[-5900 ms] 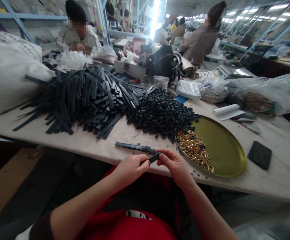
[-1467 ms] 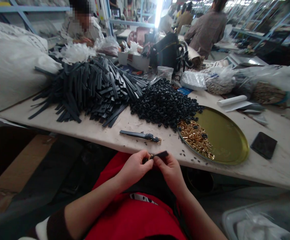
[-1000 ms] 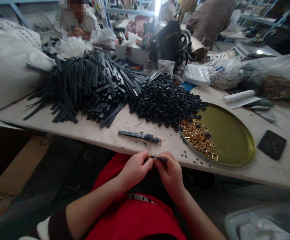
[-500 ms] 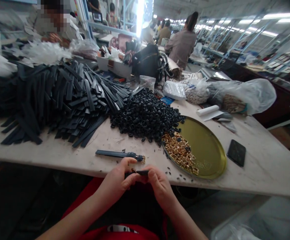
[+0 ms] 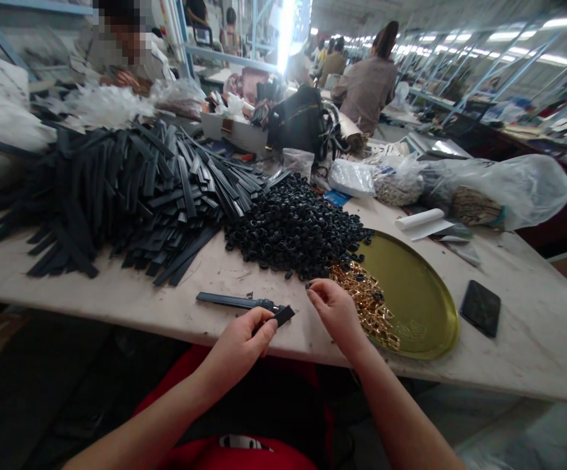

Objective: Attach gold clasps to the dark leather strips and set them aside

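Note:
My left hand (image 5: pixel 246 336) is closed around a short black strap (image 5: pixel 284 316), whose end sticks out past the thumb and fingers toward the right. My right hand (image 5: pixel 333 308) is raised over the table edge in a pinch, with a small black loop (image 5: pixel 308 286) at its fingertips, partly hidden. Just beyond it lies a heap of black loops (image 5: pixel 293 225). Gold buckles (image 5: pixel 364 297) fill the near left side of a round gold tray (image 5: pixel 423 294), close to my right wrist. Behind my left hand, finished-looking black straps with buckles (image 5: pixel 227 299) lie in a small stack.
A large pile of black strips (image 5: pixel 131 189) covers the table's left side. A phone (image 5: pixel 480 308) lies right of the tray. Plastic bags (image 5: pixel 518 186), a white paper roll (image 5: pixel 423 222) and a black bag (image 5: pixel 297 124) stand farther back. A co-worker (image 5: pixel 121 46) sits across the table.
My hands have parted. The right one let go of the strap and moved up and right to the loops' edge; the left keeps the strap, now slanting upward. The view has shifted slightly.

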Action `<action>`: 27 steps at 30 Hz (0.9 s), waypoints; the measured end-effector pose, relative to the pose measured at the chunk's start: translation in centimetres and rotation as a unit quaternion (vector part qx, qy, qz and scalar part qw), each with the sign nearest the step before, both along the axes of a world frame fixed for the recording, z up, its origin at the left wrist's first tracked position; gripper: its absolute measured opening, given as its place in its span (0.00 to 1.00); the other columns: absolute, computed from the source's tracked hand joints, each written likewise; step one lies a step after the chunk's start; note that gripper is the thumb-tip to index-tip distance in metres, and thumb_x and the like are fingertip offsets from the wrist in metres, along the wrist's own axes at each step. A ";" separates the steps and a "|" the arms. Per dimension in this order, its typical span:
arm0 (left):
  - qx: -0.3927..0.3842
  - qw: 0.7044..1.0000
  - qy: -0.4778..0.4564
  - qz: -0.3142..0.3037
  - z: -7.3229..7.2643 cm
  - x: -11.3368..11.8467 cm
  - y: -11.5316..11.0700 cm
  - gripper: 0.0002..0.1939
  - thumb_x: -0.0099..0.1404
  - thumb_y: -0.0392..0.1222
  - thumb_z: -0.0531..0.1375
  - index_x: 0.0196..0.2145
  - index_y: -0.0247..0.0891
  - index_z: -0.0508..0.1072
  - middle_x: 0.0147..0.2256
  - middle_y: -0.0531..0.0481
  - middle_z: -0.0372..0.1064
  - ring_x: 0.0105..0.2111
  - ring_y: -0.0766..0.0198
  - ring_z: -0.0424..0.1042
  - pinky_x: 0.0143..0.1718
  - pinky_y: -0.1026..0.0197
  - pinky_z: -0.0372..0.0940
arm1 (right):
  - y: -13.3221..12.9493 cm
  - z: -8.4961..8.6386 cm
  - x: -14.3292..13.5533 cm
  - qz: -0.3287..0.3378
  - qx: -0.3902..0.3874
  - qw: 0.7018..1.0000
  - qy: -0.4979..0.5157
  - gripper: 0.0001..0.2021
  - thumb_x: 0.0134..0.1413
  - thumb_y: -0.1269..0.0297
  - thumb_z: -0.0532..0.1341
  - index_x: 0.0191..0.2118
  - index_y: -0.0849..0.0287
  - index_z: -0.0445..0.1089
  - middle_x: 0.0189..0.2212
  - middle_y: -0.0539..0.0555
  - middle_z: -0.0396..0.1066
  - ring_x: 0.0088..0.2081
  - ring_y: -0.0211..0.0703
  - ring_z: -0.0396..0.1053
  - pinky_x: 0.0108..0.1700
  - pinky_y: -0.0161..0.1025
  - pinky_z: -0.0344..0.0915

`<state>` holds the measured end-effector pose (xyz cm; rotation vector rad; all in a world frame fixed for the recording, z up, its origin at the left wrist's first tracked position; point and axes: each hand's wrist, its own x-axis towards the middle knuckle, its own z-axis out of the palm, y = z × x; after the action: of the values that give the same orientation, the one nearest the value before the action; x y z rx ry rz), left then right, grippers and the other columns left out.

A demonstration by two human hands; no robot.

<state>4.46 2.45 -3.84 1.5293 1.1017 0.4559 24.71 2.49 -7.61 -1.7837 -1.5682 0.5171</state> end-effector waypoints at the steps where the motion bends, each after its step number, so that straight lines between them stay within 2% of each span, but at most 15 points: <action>1: 0.012 1.000 -0.006 0.008 0.1 0.0 -0.1 0.14 0.62 0.49 0.50 0.32 0.37 0.67 0.19 0.58 0.59 0.21 0.69 0.59 0.24 0.67 0.54 | -0.6 0.4 -0.7 0.007 -0.009 0.994 0.111 0.05 0.51 0.63 0.57 0.29 0.58 0.65 0.31 0.52 0.67 0.30 0.39 0.64 0.34 0.37 0.60; 3: 0.049 0.998 -0.013 0.021 0.4 0.1 -0.4 0.13 0.62 0.48 0.50 0.33 0.37 0.68 0.23 0.56 0.62 0.23 0.69 0.61 0.26 0.67 0.56 | -1.8 1.4 -2.2 0.008 -0.031 0.954 0.299 0.08 0.45 0.60 0.62 0.30 0.57 0.64 0.27 0.48 0.67 0.27 0.37 0.64 0.31 0.36 0.60; 5: 0.089 0.996 0.001 0.031 0.6 0.0 -0.7 0.13 0.62 0.47 0.50 0.33 0.37 0.69 0.25 0.55 0.65 0.25 0.68 0.62 0.28 0.67 0.56 | -2.9 2.4 -3.7 0.007 -0.050 0.908 0.415 0.13 0.39 0.60 0.66 0.31 0.57 0.65 0.26 0.47 0.67 0.26 0.36 0.64 0.29 0.35 0.61; 7: 0.121 0.991 0.031 0.042 0.8 -0.2 -1.1 0.13 0.62 0.47 0.50 0.33 0.37 0.69 0.25 0.55 0.66 0.25 0.68 0.63 0.27 0.67 0.56 | -3.8 3.2 -4.7 0.004 -0.074 0.881 0.467 0.14 0.36 0.61 0.68 0.31 0.58 0.66 0.25 0.47 0.67 0.25 0.35 0.64 0.30 0.35 0.61; 9: 0.153 0.985 0.063 0.051 0.8 -0.5 -1.7 0.12 0.62 0.47 0.51 0.33 0.38 0.70 0.24 0.55 0.66 0.24 0.67 0.64 0.27 0.66 0.56 | -4.6 3.5 -5.3 -0.003 -0.097 0.867 0.488 0.13 0.37 0.60 0.68 0.30 0.59 0.67 0.24 0.47 0.68 0.25 0.34 0.65 0.31 0.35 0.62; 15: 0.205 0.970 0.112 0.066 0.6 -1.0 -3.7 0.11 0.62 0.45 0.51 0.34 0.39 0.70 0.27 0.54 0.69 0.26 0.66 0.67 0.28 0.66 0.55 | -6.2 2.5 -6.1 -0.030 -0.109 0.792 0.600 0.13 0.37 0.59 0.68 0.26 0.59 0.66 0.24 0.46 0.69 0.27 0.33 0.67 0.36 0.35 0.63; 17: 0.188 0.975 0.103 0.056 0.5 -1.2 -4.1 0.11 0.62 0.44 0.50 0.33 0.39 0.70 0.25 0.55 0.67 0.24 0.67 0.65 0.27 0.67 0.54 | -6.6 2.4 -6.4 -0.033 -0.089 0.804 0.587 0.13 0.39 0.58 0.67 0.24 0.60 0.66 0.23 0.46 0.68 0.26 0.33 0.65 0.34 0.33 0.62; 19: 0.155 0.984 0.086 0.022 0.5 -1.3 -4.4 0.12 0.62 0.44 0.50 0.29 0.37 0.70 0.20 0.57 0.62 0.21 0.69 0.61 0.24 0.67 0.52 | -7.2 2.2 -6.7 -0.038 -0.059 0.838 0.541 0.12 0.40 0.57 0.66 0.24 0.60 0.67 0.21 0.46 0.66 0.24 0.31 0.62 0.30 0.31 0.60; 21: 0.125 0.990 0.068 -0.018 0.7 -1.4 -4.6 0.13 0.61 0.44 0.50 0.27 0.36 0.69 0.18 0.59 0.58 0.19 0.71 0.57 0.22 0.67 0.50 | -7.7 2.0 -6.9 -0.028 -0.041 0.857 0.513 0.11 0.41 0.58 0.66 0.26 0.59 0.67 0.20 0.45 0.64 0.24 0.31 0.60 0.28 0.30 0.58; 24: 0.097 0.994 0.038 -0.034 0.9 -1.5 -4.9 0.12 0.60 0.45 0.51 0.26 0.35 0.68 0.19 0.58 0.59 0.20 0.71 0.58 0.22 0.67 0.50 | -8.3 1.7 -7.1 0.013 -0.065 0.845 0.531 0.13 0.40 0.60 0.67 0.33 0.57 0.68 0.23 0.45 0.65 0.25 0.31 0.60 0.29 0.30 0.58; 27: 0.070 0.997 -0.017 -0.026 1.0 -1.6 -5.2 0.09 0.60 0.41 0.51 0.34 0.36 0.67 0.23 0.57 0.63 0.24 0.69 0.62 0.26 0.67 0.55 | -8.5 1.4 -7.2 0.021 -0.103 0.834 0.542 0.14 0.42 0.58 0.65 0.36 0.58 0.68 0.23 0.46 0.64 0.24 0.32 0.60 0.28 0.31 0.58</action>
<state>2.86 -2.72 -2.85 1.6637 1.0176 0.5308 17.48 -5.98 -6.23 -1.1603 -0.7348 1.4453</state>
